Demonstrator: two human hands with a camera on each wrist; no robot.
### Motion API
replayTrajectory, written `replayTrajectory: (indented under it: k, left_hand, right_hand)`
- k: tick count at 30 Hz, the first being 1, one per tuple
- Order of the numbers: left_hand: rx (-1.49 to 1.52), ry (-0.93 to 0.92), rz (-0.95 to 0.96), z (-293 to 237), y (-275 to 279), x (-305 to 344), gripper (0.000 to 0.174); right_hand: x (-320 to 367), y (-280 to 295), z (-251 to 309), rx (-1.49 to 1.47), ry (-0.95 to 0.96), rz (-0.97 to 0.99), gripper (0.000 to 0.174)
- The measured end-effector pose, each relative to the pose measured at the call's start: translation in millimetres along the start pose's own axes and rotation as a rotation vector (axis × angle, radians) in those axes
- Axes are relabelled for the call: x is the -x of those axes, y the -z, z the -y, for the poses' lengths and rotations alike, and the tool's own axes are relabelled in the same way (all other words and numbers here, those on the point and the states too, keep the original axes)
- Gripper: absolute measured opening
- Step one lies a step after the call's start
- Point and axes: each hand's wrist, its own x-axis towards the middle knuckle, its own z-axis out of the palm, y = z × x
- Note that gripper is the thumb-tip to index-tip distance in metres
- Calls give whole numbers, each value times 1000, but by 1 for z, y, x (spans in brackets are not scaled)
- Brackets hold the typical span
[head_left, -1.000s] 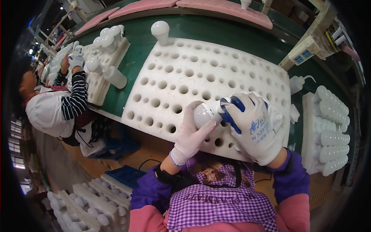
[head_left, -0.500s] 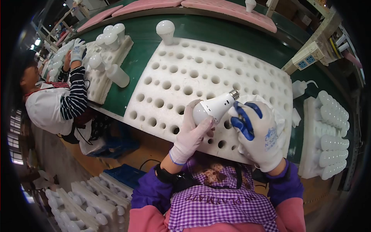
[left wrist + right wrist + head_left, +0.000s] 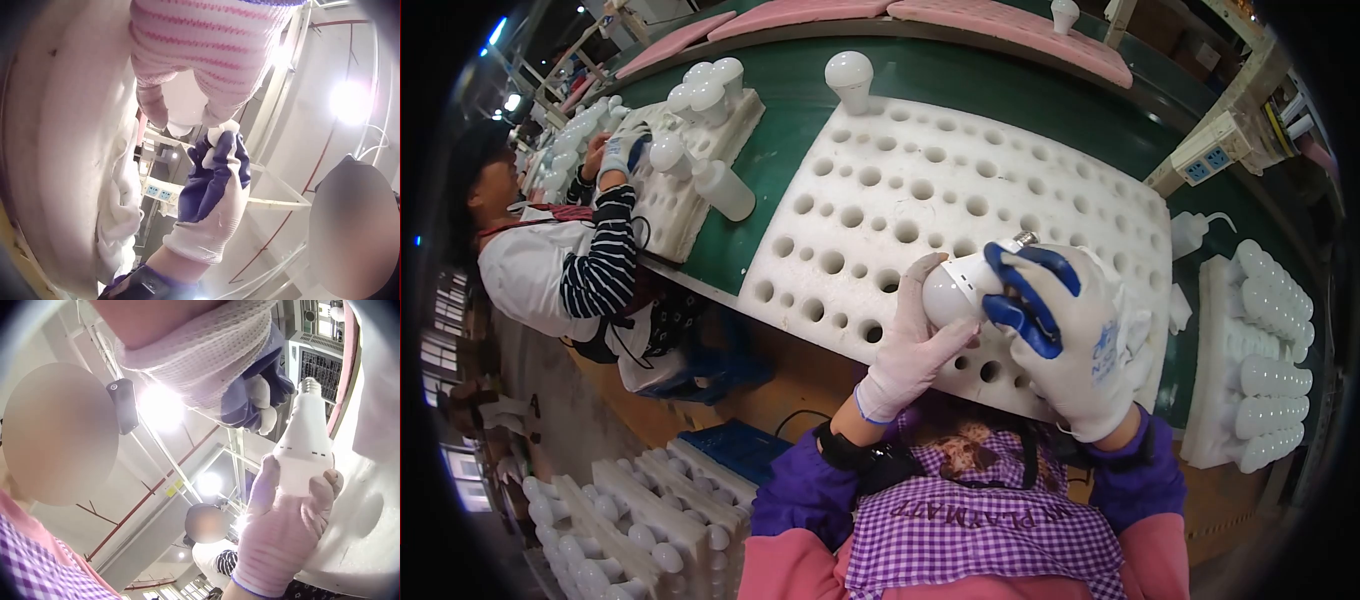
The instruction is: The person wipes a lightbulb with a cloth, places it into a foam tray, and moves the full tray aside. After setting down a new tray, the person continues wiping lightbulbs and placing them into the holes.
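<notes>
My left hand [image 3: 905, 350] grips a white bulb [image 3: 948, 295] by its round dome, with the metal base pointing up and away to the right. In the right wrist view, the bulb [image 3: 303, 437] shows its whole white body and threaded base. A blue-palmed glove covers my right hand [image 3: 1075, 340], whose curled fingers pinch a small white wad [image 3: 267, 419] beside the bulb's neck. The left wrist view shows that wad [image 3: 219, 134] close to the bulb's body; whether they touch, I cannot tell.
Beneath both hands lies a white foam board [image 3: 920, 190] with rows of holes; one bulb [image 3: 849, 80] stands at its far left corner. Bulb-filled foam [image 3: 1208, 370] is at right, near a squeeze bottle [image 3: 1188, 232]. Another person [image 3: 550, 265] works at left.
My right hand came away from the bulb's neck, uncovering it, then moved back beside it. My left hand keeps its hold on the dome. The head view has shifted slightly.
</notes>
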Motion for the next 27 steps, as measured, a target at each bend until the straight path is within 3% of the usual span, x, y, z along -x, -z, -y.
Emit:
replayTrajectory:
  k: [2,4,6,8,10,14,16,18,20,22,24,27]
  left_hand:
    - [29,5,-8,-2,-1,0,72]
    - [57,8,-20,-2,1,0,71]
    - [324,90,35,-1,11,-1,69]
    - [422,66,96,2,20,-2,66]
    - [488,35,145,5,23,-4,63]
    - [466,34,161,3,14,-4,60]
    - [415,20,41,-2,8,-2,56]
    - [445,7,94,3,15,-2,55]
    - [481,-9,139,10,23,-4,54]
    - [574,45,53,15,26,-4,60]
    - [603,66,40,15,26,-6,61]
    - [714,94,74,18,27,-10,59]
  right_hand:
    - [2,-7,6,163,171,-22,39]
    - [6,-12,2,200,178,-9,37]
    - [8,-7,2,244,165,40,35]
    - [10,-3,-3,242,116,12,36]
    - [12,-2,-7,-79,-119,-42,37]
    - [9,-8,2,27,23,-99,38]
    - [6,-14,0,63,73,-108,39]
    - [2,-17,-3,305,174,-133,38]
    - [-8,-9,-13,330,137,-179,37]
    - [-26,0,-30,183,-45,-296,34]
    - [-50,15,-49,190,-63,-267,30]
    - [-70,12,-111,496,-149,-90,40]
